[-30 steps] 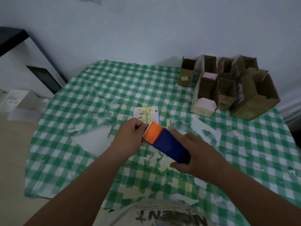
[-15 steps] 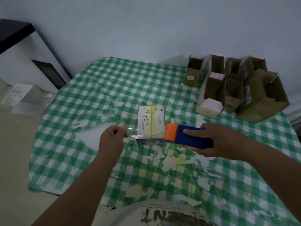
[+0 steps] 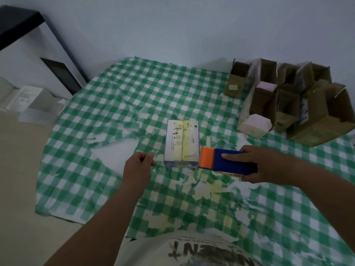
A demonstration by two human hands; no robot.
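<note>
Right grip (image 3: 269,166) around tape dispenser (image 3: 228,164) beside box (image 3: 181,143), left grip (image 3: 137,167) in pinch on clear tape end (image 3: 154,153)

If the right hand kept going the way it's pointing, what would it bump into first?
Probably the small white-and-yellow box: the right hand points its tape dispenser left, orange end seemingly right beside it.

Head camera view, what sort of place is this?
Probably a makeshift packing spot in a home: a worn green checked tablecloth, open cardboard boxes grouped by the wall, and a tape dispenser in the right hand, its clear tape pinched by the left hand, beside a small labelled box.
</note>
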